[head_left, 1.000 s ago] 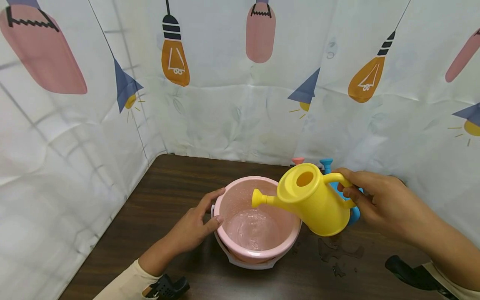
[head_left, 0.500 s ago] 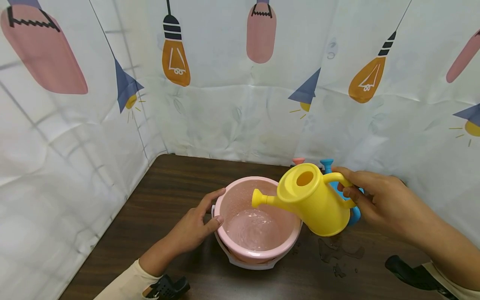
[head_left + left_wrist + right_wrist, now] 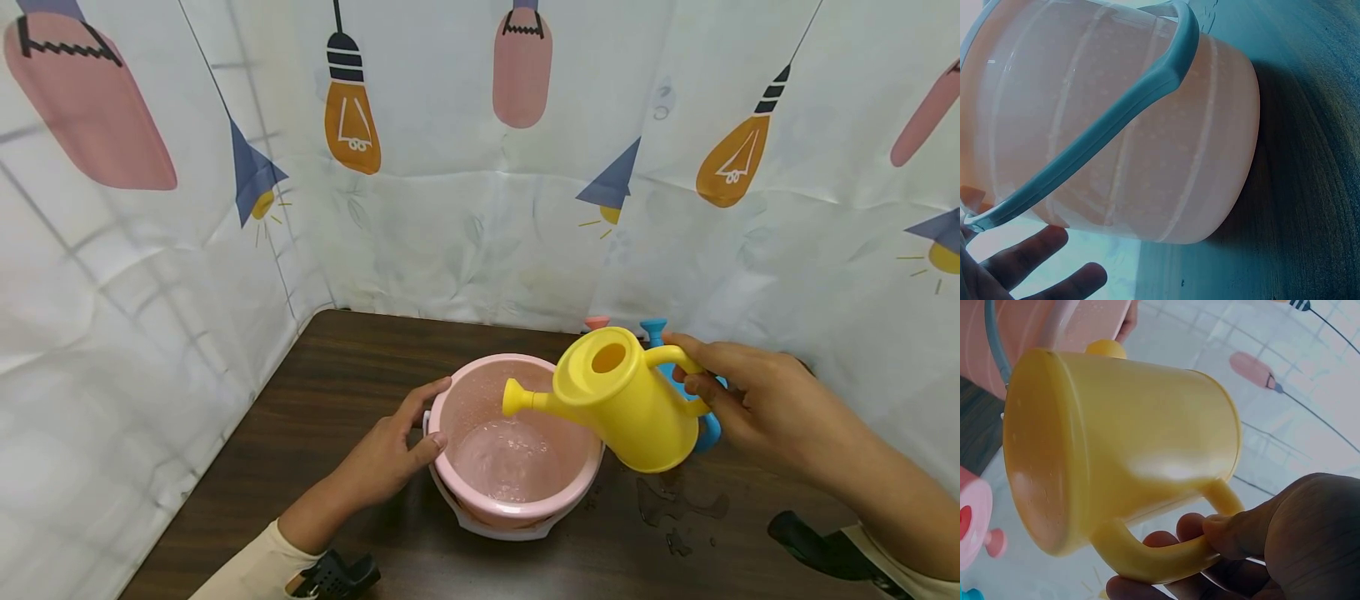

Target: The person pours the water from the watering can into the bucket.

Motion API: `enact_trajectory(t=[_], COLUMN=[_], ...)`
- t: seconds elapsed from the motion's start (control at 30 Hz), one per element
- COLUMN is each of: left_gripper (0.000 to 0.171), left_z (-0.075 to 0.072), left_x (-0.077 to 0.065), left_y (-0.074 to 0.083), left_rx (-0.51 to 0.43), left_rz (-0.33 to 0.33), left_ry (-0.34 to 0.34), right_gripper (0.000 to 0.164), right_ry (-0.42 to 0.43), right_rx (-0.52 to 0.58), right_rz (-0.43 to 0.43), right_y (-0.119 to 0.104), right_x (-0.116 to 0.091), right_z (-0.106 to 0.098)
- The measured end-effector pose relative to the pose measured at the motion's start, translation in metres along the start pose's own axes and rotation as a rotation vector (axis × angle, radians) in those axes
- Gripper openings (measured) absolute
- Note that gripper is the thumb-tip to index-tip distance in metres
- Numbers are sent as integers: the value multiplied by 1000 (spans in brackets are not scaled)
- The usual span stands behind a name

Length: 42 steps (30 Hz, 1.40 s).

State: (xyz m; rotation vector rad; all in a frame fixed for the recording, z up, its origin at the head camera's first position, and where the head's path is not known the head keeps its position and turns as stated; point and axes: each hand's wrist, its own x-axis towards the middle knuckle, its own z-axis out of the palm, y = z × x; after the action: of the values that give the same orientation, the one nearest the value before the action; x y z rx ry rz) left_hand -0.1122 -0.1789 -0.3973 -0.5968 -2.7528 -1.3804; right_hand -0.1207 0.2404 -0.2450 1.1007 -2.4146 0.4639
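A pink bucket [image 3: 517, 506] with water in it stands on the table. My left hand [image 3: 384, 457] holds its left rim, thumb over the edge; in the left wrist view two fingers [image 3: 1077, 282] stick out below the pale bucket handle [image 3: 1104, 134]. With my right hand [image 3: 772, 404] I grip the handle of a yellow watering can [image 3: 637, 417]. The can is tilted left, its spout head [image 3: 515, 397] over the bucket's opening. Rippled water [image 3: 510, 458] shows on the bucket's bottom. In the right wrist view, fingers and thumb wrap the can's handle [image 3: 1154, 562].
Behind the yellow can are a blue watering can [image 3: 708, 432] and a pink spout head [image 3: 597, 322]. Spilled water [image 3: 678, 504] lies on the dark wooden table [image 3: 352, 350] right of the bucket. A printed white curtain [image 3: 450, 233] hangs along the back and left.
Both hands, the tilted watering can and the bucket keep their places. Only the ripples on the water in the bucket shift.
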Motion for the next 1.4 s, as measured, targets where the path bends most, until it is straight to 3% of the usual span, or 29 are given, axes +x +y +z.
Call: enact_trajectory(t=[0.43,0.6,0.8,0.97,1.17,1.4], left_gripper=[65,64,64,64,64,64], left_z=[0,0,0,0,0,0], left_x=[0,0,0,0,0,0], left_y=[0,-1,-2,-2,-1,0], left_rx=[-11,-13,-7,-8,-5,-6], left_rz=[4,9,26,18,8,-2], left_ry=[-3,-3,2,0,0,-5], right_gripper=[43,46,62,51,53,45], right_ry=[21,14,8,27,46,83], right_rx=[14,7,4,4,5,17], right_rz=[-13,-10,6,-3,19,18], right_y=[1,0,-2,-1,0,0], right_x=[0,1,2,2,0,-1], right_z=[4,3,2,5,6,8])
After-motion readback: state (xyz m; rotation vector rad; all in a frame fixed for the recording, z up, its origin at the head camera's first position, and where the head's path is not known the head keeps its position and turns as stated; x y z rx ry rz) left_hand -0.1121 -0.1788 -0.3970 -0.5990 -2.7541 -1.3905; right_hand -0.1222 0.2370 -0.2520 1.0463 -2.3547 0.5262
